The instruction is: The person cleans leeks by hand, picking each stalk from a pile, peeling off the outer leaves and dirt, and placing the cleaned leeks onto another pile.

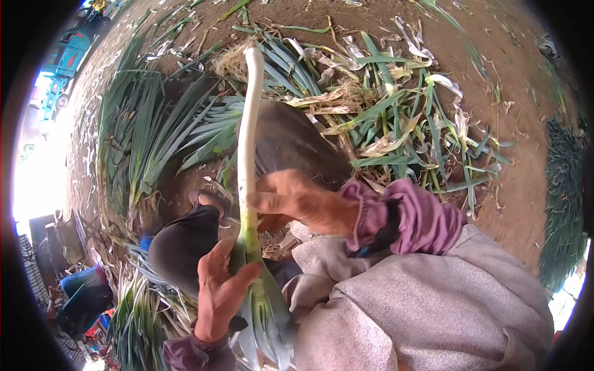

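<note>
Clamping a long, white-shafted, green-leaved leek in the bare left hand at seven o'clock, white end toward twelve, leaves toward six; touching mid-shaft from three with the right hand, pinch hard to tell. Beyond, on brown earth: green leafy bundle at ten, green-and-straw leaf litter at two, dark-green leafy pile at three.

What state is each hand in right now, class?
Left hand: closed around the green part of the leek.
Right hand: thumb and fingers closed on its white shaft.
</note>
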Motion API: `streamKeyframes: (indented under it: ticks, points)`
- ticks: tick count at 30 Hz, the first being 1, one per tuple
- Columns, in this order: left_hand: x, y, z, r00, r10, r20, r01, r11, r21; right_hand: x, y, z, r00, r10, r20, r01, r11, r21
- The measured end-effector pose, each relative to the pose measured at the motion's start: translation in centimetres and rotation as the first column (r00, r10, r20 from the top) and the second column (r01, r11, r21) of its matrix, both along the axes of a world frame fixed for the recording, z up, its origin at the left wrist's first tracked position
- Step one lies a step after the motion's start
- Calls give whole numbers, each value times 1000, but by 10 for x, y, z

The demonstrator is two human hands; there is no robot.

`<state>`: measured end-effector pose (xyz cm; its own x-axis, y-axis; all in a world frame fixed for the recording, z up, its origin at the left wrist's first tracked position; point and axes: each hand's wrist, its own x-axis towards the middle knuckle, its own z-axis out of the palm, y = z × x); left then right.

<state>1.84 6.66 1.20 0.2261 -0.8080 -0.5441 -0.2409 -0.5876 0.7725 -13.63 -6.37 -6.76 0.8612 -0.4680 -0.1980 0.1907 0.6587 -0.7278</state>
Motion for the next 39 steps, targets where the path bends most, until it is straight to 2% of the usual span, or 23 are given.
streamKeyframes:
  ticks: [1, 4, 5, 8, 9, 12, 15, 18, 20, 21, 23, 24, 25, 28, 29, 31, 32, 33, 34, 35, 36, 38, 39]
  points:
    - [-5, 2, 9, 993, 89, -79, -88, 996, 16, 3, 5, 4, 1000, 26, 16, -27, 991, 129]
    - [6, 1, 41, 948, -18, -317, 22, 1000, 10, 4, 9, 6, 992, -108, 67, 98, 986, 137]
    - [5, 3, 45, 963, -14, -270, 7, 1000, -27, 7, 7, 8, 987, -111, 118, 89, 980, 177]
    - [40, 11, 41, 888, 27, -458, 59, 983, 173, 6, -5, 17, 917, 43, 397, -168, 943, 287]
    - [45, 11, 34, 891, -8, -455, 132, 961, 242, 11, -5, 12, 817, 65, 573, -268, 923, 276]
    - [25, 19, 12, 659, -104, -745, 196, 980, 37, 13, -5, 23, 616, 143, 775, -456, 867, 203]
    - [-10, 16, 2, 585, -108, -804, 217, 976, 28, 7, -8, 26, 801, 104, 589, -326, 902, 284]
    - [-15, 15, -7, 800, 36, -599, 14, 997, 79, 3, -10, 17, 935, 103, 338, -203, 939, 277]
    - [-14, 6, 3, 886, 21, -463, -14, 1000, 19, 2, -6, 2, 975, 89, 206, -135, 965, 223]
    - [-13, 2, 3, 925, 7, -380, -4, 1000, 8, 3, -7, -12, 965, 200, 168, -223, 966, 132]
    - [-8, 2, -1, 989, -59, -139, 52, 997, -52, -1, -1, -8, 968, 250, -23, -251, 959, -129]
    - [-3, 5, -10, 994, -106, 16, 107, 990, -91, -3, 4, -4, 961, 247, -120, -270, 929, -253]
    - [-1, 5, -13, 974, -148, 171, 170, 978, -119, -1, 10, 3, 979, 159, -131, -197, 907, -373]
    - [-8, 1, -8, 971, -93, 220, 121, 986, -119, 4, 19, 1, 990, 58, -132, -104, 919, -380]
    - [-7, -2, -7, 987, -58, 152, 74, 992, -101, 0, 16, 8, 988, 84, -126, -126, 916, -380]
    - [-2, -7, -6, 1000, 27, 16, -26, 998, -57, -7, 10, 4, 995, 36, -93, -81, 837, -542]
    - [3, -10, -8, 989, 22, 144, -9, 996, -90, -10, 8, 5, 997, 21, -68, -58, 785, -617]
    - [10, -12, -13, 962, 24, 272, 9, 993, -119, -22, 6, 13, 994, 91, 65, -76, 977, -201]
    - [16, -10, -21, 918, 31, 395, 28, 989, -142, -36, -3, 26, 982, 118, 148, -105, 990, -97]
    - [24, -5, -36, 986, 140, 95, -110, 959, -262, -47, -13, 32, 987, 24, 162, 18, 968, -251]
    - [25, -4, -40, 987, 150, 57, -133, 962, -238, -55, -22, 34, 979, -83, 188, 152, 906, -395]
    - [29, 1, -42, 984, 176, -6, -174, 966, -193, -49, -30, 31, 985, -164, 51, 168, 859, -484]
    - [24, 2, -44, 977, 208, -53, -215, 950, -228, -42, -33, 29, 980, -200, 0, 169, 830, -532]
